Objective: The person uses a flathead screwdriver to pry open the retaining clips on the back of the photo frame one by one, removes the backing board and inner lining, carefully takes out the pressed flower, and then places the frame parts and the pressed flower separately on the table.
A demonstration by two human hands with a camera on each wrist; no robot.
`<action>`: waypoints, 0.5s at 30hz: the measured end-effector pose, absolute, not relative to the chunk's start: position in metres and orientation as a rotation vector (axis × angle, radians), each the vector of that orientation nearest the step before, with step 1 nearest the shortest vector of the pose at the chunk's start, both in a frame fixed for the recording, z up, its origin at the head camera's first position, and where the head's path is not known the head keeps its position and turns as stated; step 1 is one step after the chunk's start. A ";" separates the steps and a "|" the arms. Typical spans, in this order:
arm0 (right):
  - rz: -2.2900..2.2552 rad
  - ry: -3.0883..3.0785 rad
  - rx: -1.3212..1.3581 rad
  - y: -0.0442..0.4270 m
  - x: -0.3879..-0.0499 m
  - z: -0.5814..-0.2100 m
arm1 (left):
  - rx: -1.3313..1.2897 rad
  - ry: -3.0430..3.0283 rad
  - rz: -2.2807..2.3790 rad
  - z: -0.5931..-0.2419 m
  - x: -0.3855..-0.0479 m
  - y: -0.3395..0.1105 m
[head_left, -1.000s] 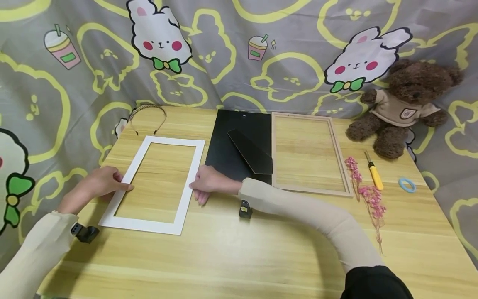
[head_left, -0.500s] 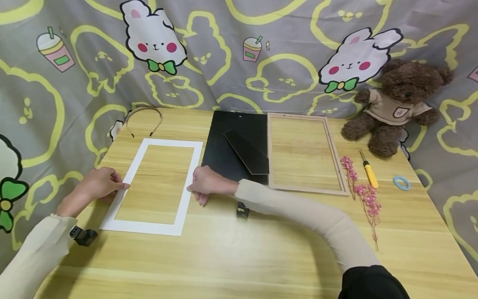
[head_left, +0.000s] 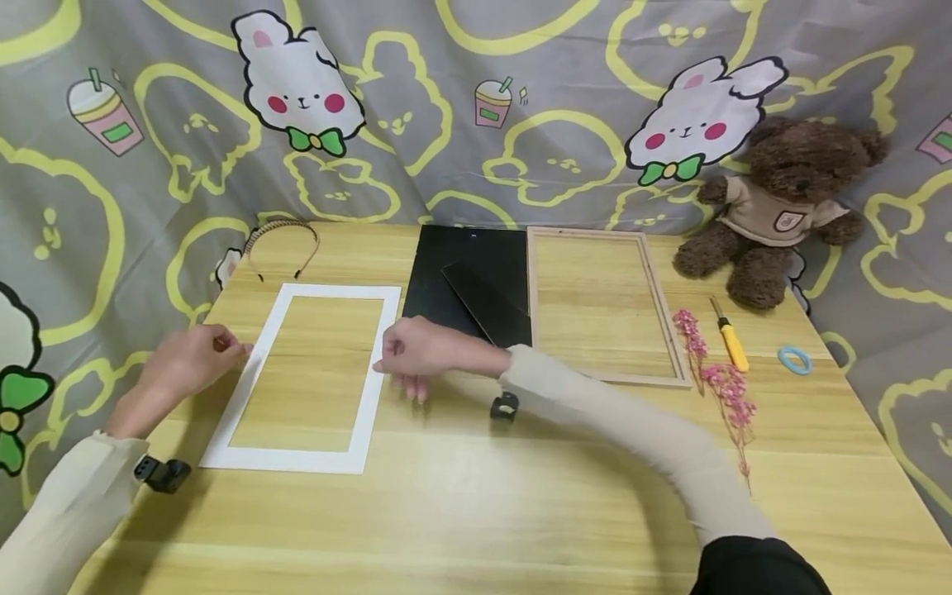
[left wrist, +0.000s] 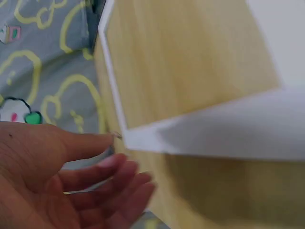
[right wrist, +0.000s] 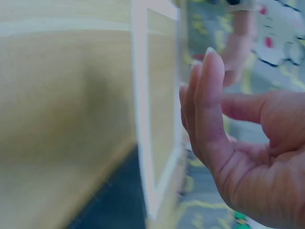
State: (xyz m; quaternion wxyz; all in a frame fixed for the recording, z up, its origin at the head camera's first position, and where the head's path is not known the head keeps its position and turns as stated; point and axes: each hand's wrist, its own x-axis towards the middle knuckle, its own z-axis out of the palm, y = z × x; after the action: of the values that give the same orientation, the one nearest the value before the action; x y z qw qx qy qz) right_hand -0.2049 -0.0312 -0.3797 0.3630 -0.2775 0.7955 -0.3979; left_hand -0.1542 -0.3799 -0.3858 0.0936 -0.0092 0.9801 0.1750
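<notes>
A white rectangular picture mat point(head_left: 301, 460) with a large cut-out lies on the left part of the table. At its left side is my left hand point(head_left: 192, 364), thumb and fingers loosely bent. In the left wrist view the left hand point(left wrist: 90, 171) holds nothing, and its fingertips stand off the mat's corner. Over the mat's right edge hovers my right hand point(head_left: 420, 349), fingers relaxed. The right wrist view has the right hand point(right wrist: 228, 133) with nothing between thumb and fingers, apart from the mat point(right wrist: 141, 95). Part of the black backing board point(head_left: 439, 252) is hidden behind my right hand.
A bare wooden frame point(head_left: 660, 307) lies beside the board, which carries a black stand leg point(head_left: 487, 306). Farther right are pink dried flowers point(head_left: 730, 397), a yellow-handled screwdriver point(head_left: 733, 343), a blue ring point(head_left: 794, 360) and a teddy bear point(head_left: 781, 211). A headband point(head_left: 281, 225) sits at back left.
Both hands have let go of the mat's sides. The right hand has drawn back to the right and up, the left slightly away. The mat stays on the table; the view has shifted slightly.
</notes>
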 end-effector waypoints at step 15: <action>-1.169 2.424 -0.858 0.111 -0.252 -0.329 | 0.356 3.027 0.891 -0.366 -0.216 -0.271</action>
State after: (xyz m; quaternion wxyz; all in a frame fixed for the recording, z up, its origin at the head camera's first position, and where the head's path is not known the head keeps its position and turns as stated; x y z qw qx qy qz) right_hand -0.2516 0.1107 -0.3293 0.1577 -0.2999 0.8475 -0.4085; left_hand -0.2158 -0.2709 -0.3661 -0.0170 0.1120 0.9531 0.2806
